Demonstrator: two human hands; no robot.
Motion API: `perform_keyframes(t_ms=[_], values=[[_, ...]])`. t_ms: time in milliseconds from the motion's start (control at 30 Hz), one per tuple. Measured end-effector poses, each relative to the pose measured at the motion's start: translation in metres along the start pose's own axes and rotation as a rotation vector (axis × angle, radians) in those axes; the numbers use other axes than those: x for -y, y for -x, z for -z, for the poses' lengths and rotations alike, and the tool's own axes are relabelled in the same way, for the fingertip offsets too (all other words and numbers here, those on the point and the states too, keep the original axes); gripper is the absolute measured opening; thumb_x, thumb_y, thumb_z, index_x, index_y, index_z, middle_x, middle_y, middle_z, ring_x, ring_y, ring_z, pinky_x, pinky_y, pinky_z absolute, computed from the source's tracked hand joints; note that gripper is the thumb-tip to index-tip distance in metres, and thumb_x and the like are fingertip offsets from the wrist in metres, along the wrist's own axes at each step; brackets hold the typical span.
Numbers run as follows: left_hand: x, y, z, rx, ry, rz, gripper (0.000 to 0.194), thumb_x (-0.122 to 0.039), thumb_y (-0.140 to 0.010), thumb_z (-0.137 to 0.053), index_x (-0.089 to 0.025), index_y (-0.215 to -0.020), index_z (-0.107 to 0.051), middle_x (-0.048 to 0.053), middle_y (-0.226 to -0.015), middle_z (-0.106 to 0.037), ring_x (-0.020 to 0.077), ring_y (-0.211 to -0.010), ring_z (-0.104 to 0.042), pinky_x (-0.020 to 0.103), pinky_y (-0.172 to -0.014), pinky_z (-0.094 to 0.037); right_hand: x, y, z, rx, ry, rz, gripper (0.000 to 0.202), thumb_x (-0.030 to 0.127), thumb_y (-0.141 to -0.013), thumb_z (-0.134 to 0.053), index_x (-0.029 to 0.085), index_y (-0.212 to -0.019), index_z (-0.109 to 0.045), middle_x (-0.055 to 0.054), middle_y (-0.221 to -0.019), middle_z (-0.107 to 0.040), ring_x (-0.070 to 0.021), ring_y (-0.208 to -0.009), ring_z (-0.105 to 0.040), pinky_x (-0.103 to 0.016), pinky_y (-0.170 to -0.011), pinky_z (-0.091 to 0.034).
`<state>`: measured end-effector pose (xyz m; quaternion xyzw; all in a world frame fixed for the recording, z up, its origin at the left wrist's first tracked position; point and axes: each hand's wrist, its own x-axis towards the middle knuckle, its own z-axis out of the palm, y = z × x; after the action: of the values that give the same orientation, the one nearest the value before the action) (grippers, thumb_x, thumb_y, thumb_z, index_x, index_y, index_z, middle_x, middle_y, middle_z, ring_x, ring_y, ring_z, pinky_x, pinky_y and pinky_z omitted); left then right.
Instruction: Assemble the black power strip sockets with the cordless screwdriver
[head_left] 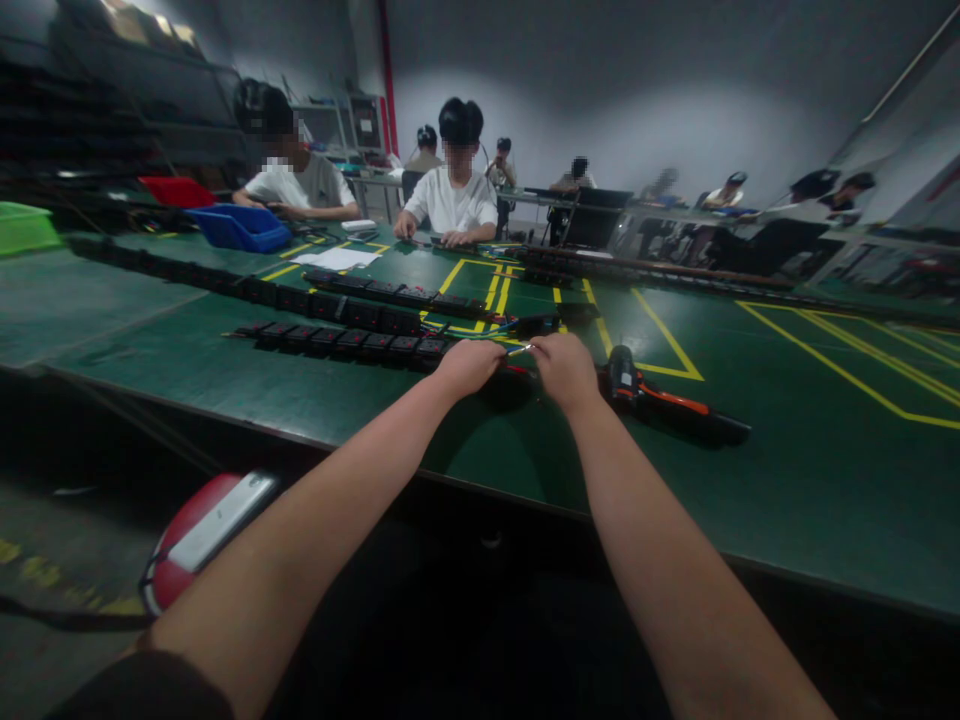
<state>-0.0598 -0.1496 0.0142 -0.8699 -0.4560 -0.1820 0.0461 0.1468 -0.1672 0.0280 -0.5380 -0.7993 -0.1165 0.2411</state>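
My left hand (472, 366) is closed, fingers curled over the right end of a black segmented strip (352, 342) with small red marks. My right hand (564, 366) is closed in a pinch close beside it. Between the two hands shows a thin shiny piece (520, 349), too small to name; its right end enters my right fingers. What my left fingers grip is hidden. A black and orange power screwdriver (671, 402) lies just right of my right hand. Thin coloured wires (480, 331) and a dark part (536, 325) lie beyond my hands.
More black strips (247, 290) lie across the green table (750, 490), marked with yellow tape. A blue bin (240, 228), a red bin (176, 191) and a green bin (28, 227) stand at the left. White paper (337, 259) lies ahead. Several people sit beyond.
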Motion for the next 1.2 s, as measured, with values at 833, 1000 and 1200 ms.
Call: perform_keyframes(t_ms=[833,1000,1200], values=[[-0.003,-0.001,0.000,-0.023,-0.015,0.045,0.031,-0.030,-0.104,-0.048,-0.021,-0.113,-0.076,0.010,-0.119,-0.079,0.0249,-0.112,-0.072,0.036,-0.098,-0.051,0.005,0.000,0.002,0.086,0.075,-0.102,0.041,0.035,-0.108,-0.044,0.020,-0.131,-0.075,-0.014,-0.119,-0.077,-0.0306,-0.106,-0.061,-0.040,-0.086,-0.042],[-0.002,-0.001,0.000,-0.037,-0.022,0.090,0.032,-0.034,-0.104,-0.050,-0.020,-0.112,-0.077,0.010,-0.116,-0.079,0.0247,-0.110,-0.072,0.036,-0.097,-0.051,0.004,-0.001,0.001,0.136,0.083,-0.111,0.038,0.038,-0.106,-0.048,0.023,-0.125,-0.078,-0.013,-0.114,-0.077,-0.0310,-0.103,-0.060,-0.041,-0.081,-0.042],[0.002,0.000,0.002,-0.041,-0.009,0.085,0.029,-0.026,-0.102,-0.050,-0.021,-0.111,-0.077,0.009,-0.116,-0.080,0.0245,-0.109,-0.073,0.036,-0.098,-0.051,0.007,-0.003,0.003,0.092,0.053,0.043,0.039,0.032,-0.107,-0.045,0.015,-0.117,-0.079,-0.015,-0.105,-0.075,-0.0289,-0.100,-0.058,-0.039,-0.085,-0.041]])
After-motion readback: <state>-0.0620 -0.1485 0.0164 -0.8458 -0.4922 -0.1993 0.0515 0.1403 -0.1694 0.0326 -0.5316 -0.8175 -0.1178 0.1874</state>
